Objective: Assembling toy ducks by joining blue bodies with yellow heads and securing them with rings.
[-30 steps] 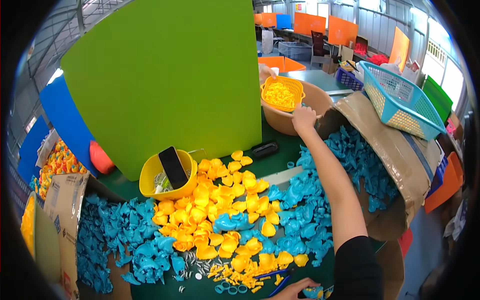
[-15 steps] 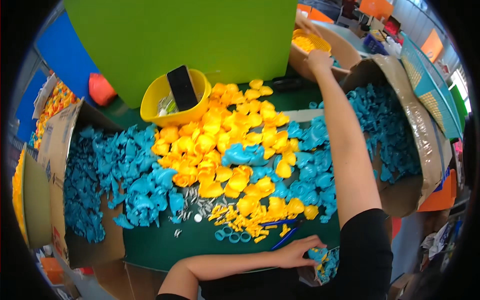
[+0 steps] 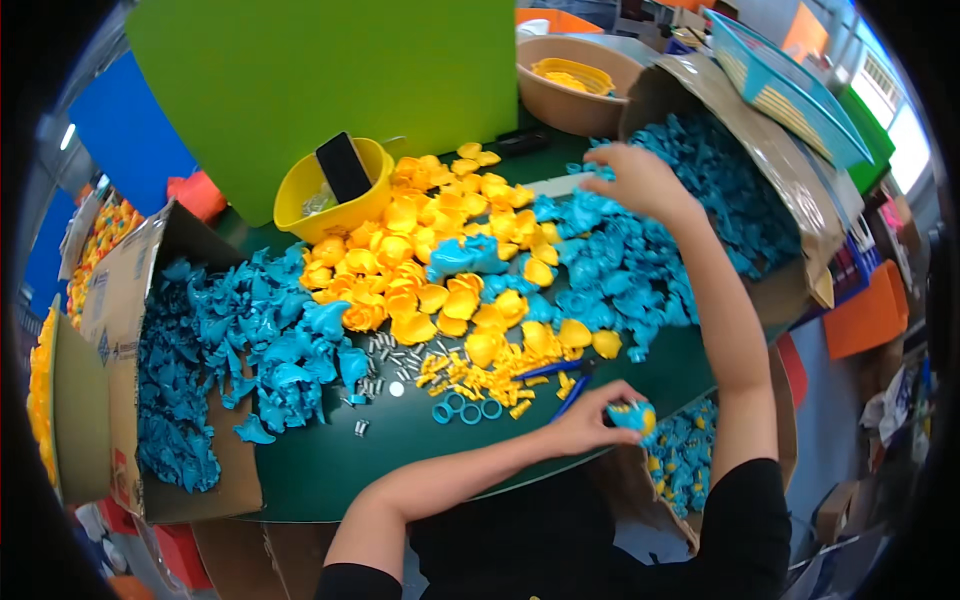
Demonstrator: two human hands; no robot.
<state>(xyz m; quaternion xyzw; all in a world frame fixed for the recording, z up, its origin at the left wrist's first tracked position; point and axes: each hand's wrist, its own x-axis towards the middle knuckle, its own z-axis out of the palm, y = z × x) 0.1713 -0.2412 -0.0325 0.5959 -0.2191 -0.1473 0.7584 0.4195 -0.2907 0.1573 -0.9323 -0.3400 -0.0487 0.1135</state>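
Observation:
My left hand (image 3: pixel 592 420) is closed on a blue-and-yellow plastic toy figure (image 3: pixel 632 418) near the table's front edge, beside an open carton (image 3: pixel 640 470) of similar blue and yellow pieces. My right hand (image 3: pixel 638 180) is over the far part of the blue plastic parts pile (image 3: pixel 610 255). Its fingers reach left with a gap between thumb and fingers, and I see nothing held in them. Yellow shell-shaped parts (image 3: pixel 375 270) lie heaped mid-table. Nearer are small yellow pieces (image 3: pixel 475 378), blue rings (image 3: pixel 470 412), metal screws or pins (image 3: pixel 395 352) and blue-handled pliers (image 3: pixel 568 378).
Cardboard boxes of blue parts flank the table, one on the left (image 3: pixel 125 370) and one on the right (image 3: pixel 760 130). A yellow tub (image 3: pixel 300 205) holds a black phone (image 3: pixel 343 168). Behind stand a green panel (image 3: pixel 330 80), a tan basin (image 3: pixel 560 105) and a light-blue basket (image 3: pixel 790 85).
My right hand has come back from the tan basin to the blue pile. My left hand has lifted the toy figure slightly, off the carton. The view has turned a little right.

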